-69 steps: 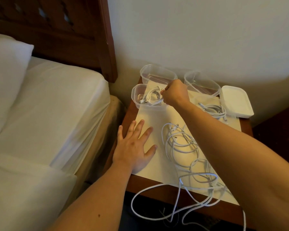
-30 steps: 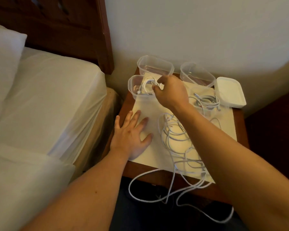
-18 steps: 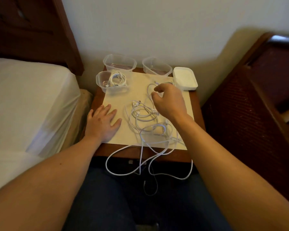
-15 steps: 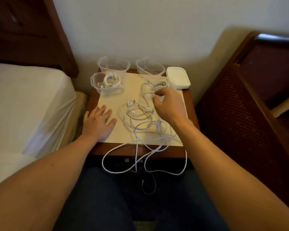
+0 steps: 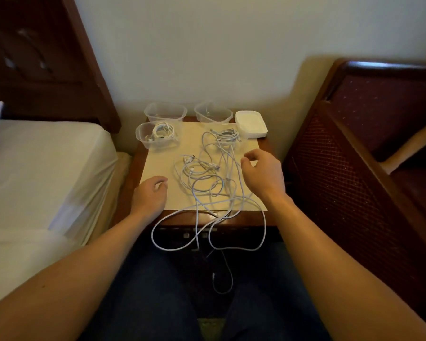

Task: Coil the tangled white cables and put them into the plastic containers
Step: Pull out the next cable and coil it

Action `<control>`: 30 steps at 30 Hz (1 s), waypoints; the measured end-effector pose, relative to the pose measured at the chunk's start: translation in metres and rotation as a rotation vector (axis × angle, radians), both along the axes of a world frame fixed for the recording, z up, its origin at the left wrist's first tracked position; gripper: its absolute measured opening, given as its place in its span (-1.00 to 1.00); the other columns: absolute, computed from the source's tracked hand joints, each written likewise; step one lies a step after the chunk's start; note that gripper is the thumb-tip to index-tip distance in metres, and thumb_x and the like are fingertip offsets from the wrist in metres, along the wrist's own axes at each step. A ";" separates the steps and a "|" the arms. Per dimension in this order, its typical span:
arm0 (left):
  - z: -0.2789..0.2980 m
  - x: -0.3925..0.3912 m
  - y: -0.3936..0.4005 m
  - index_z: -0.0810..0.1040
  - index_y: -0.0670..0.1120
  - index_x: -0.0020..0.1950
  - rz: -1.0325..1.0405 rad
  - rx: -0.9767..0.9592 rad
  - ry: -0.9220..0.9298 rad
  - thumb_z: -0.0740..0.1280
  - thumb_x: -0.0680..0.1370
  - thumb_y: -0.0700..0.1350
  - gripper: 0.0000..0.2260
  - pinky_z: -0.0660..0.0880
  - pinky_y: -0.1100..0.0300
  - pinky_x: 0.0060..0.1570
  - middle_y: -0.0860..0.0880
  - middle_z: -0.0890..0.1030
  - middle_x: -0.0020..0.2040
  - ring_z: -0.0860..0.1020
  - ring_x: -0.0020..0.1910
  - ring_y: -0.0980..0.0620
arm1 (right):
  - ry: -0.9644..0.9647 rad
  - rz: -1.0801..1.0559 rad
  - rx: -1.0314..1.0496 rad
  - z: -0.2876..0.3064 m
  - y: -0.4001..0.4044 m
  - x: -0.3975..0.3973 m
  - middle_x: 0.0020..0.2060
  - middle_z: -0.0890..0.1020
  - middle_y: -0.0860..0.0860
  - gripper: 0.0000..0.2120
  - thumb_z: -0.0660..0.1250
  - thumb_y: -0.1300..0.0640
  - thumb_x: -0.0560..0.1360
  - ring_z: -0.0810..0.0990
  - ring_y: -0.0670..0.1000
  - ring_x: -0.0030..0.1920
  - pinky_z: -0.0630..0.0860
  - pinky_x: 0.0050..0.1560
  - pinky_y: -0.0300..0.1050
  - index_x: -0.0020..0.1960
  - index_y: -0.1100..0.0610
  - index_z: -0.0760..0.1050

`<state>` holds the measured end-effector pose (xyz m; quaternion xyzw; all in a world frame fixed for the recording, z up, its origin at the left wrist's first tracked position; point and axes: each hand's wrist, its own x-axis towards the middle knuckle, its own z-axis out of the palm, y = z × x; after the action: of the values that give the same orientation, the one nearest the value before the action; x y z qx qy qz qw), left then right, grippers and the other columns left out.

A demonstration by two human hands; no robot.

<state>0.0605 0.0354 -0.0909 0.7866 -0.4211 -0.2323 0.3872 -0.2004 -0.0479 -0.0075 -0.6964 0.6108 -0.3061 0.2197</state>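
A tangle of white cables (image 5: 207, 183) lies across the cream mat (image 5: 158, 166) on the nightstand, with loops hanging over the front edge toward my lap. One coiled cable (image 5: 161, 131) sits inside the near-left plastic container (image 5: 142, 139). A smaller bundled cable (image 5: 228, 135) lies at the mat's back right. Two more clear containers (image 5: 165, 112) (image 5: 213, 113) stand at the back with no cable in them. My left hand (image 5: 149, 195) rests on the mat's front left corner, fingers loosely curled, holding nothing. My right hand (image 5: 262, 173) hovers right of the tangle, fingers loosely bent, gripping nothing.
A stack of white lids (image 5: 251, 123) sits at the back right corner. The bed (image 5: 47, 168) and its dark headboard (image 5: 59, 70) flank the nightstand's wooden edge (image 5: 135, 163) on the left. A dark wooden chair (image 5: 354, 156) stands close on the right, the wall behind.
My right hand let go of the coiled cable in the near-left container and drew back to the mat's right side. My left hand's flat fingers have curled. The view has pulled back.
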 end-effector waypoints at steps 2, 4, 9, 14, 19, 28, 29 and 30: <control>0.005 -0.012 0.008 0.57 -0.06 0.34 0.068 -0.133 -0.011 0.24 0.64 -0.13 -0.71 0.44 0.12 0.15 -0.03 0.59 0.31 0.57 0.23 -0.06 | 0.003 -0.050 0.026 -0.006 0.008 -0.008 0.19 0.64 0.00 -0.65 0.23 -0.05 0.60 0.59 0.04 0.21 0.56 0.20 0.03 0.27 0.10 0.59; 0.009 -0.025 0.018 0.54 -0.07 0.35 0.023 -0.287 -0.109 0.26 0.63 -0.11 -0.70 0.48 0.09 0.12 -0.02 0.58 0.30 0.57 0.19 -0.06 | 0.036 -0.107 0.107 -0.012 0.017 -0.017 0.22 0.62 0.04 -0.59 0.16 -0.09 0.59 0.55 0.12 0.24 0.54 0.23 0.14 0.30 0.08 0.55; 0.001 -0.053 0.040 0.04 0.18 0.61 -0.536 -0.050 -0.572 0.28 0.47 0.43 -0.18 0.26 -0.17 0.44 -0.01 0.23 0.58 0.23 0.53 -0.08 | 0.183 -0.150 0.446 -0.032 0.035 -0.032 0.28 0.52 0.18 -0.36 -0.01 -0.27 0.52 0.47 0.29 0.25 0.44 0.27 0.21 0.35 0.14 0.46; -0.006 -0.068 0.040 -0.44 0.23 0.56 -0.666 0.209 -0.766 0.48 0.43 0.27 0.14 0.27 -0.19 0.45 -0.07 -0.05 0.66 0.13 0.59 -0.20 | 0.259 0.024 0.581 -0.040 0.048 -0.041 0.07 0.63 0.16 -0.63 0.20 -0.02 0.48 0.60 0.20 0.00 0.54 -0.06 -0.03 0.13 0.18 0.57; 0.005 -0.054 0.023 -0.31 0.25 0.60 -0.744 0.171 -0.536 0.52 0.46 -0.07 0.09 0.41 -0.09 0.39 -0.03 0.01 0.66 0.26 0.54 -0.19 | 0.205 0.000 0.514 -0.043 0.049 -0.042 -0.12 0.66 0.15 -0.77 0.19 0.20 0.45 0.65 0.18 -0.15 0.67 -0.01 0.13 -0.08 0.16 0.62; 0.010 -0.042 0.016 0.19 0.06 0.61 -0.411 0.146 -0.405 0.54 0.46 0.04 -0.18 0.47 -0.02 0.27 0.00 0.53 0.31 0.49 0.30 -0.09 | 0.154 0.104 0.464 -0.045 0.051 -0.017 0.00 0.63 0.07 -0.76 0.23 0.17 0.49 0.64 0.11 -0.03 0.63 0.06 0.07 0.11 0.10 0.58; 0.012 -0.043 0.017 0.29 0.06 0.56 -0.389 0.170 -0.437 0.52 0.46 0.06 -0.27 0.48 -0.02 0.22 0.06 0.61 0.20 0.52 0.24 -0.08 | 0.137 0.116 0.461 -0.046 0.050 -0.015 0.03 0.63 0.07 -0.73 0.23 0.16 0.49 0.65 0.11 -0.03 0.64 0.05 0.08 0.15 0.09 0.57; 0.013 -0.043 0.017 0.37 0.06 0.52 -0.373 0.183 -0.418 0.51 0.47 0.06 -0.35 0.49 -0.01 0.19 0.11 0.65 0.11 0.55 0.19 -0.05 | 0.127 0.127 0.448 -0.047 0.051 -0.012 0.06 0.63 0.06 -0.71 0.23 0.15 0.51 0.65 0.10 -0.02 0.63 0.05 0.08 0.20 0.08 0.55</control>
<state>0.0171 0.0525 -0.0783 0.7580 -0.6065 -0.1693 0.1701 -0.2124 0.0027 -0.0544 -0.6852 0.6310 -0.1042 0.3485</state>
